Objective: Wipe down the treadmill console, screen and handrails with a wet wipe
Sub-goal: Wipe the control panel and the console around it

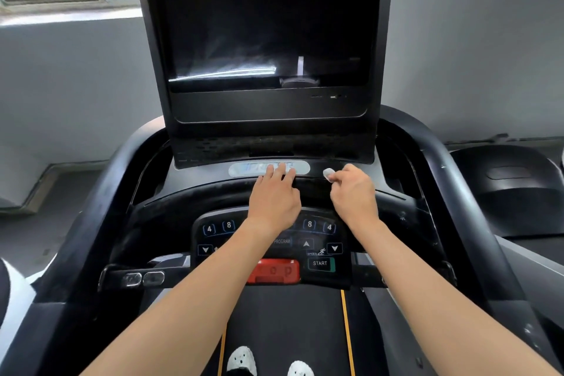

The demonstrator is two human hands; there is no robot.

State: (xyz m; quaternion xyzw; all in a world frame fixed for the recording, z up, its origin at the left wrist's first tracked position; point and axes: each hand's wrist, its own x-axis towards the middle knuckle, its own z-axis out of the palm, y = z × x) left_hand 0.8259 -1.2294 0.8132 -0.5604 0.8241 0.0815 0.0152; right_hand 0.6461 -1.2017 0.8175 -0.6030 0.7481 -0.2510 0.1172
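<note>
A: Head view: is wiping underway?

B: Barely. The right hand (354, 192) is pinching a small white piece (328, 173), seemingly peeled from the wipe pack (268, 168) at frame centre; the left hand (274, 195) is lying flat, grip open, steadying it.

A: Remaining?

B: Seemingly the smeared screen (262, 24), console (268, 241) and handrails (476, 192).

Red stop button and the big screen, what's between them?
In the head view, between the red stop button and the screen lie the keypad panel, the left hand and a pale oval display.
</note>
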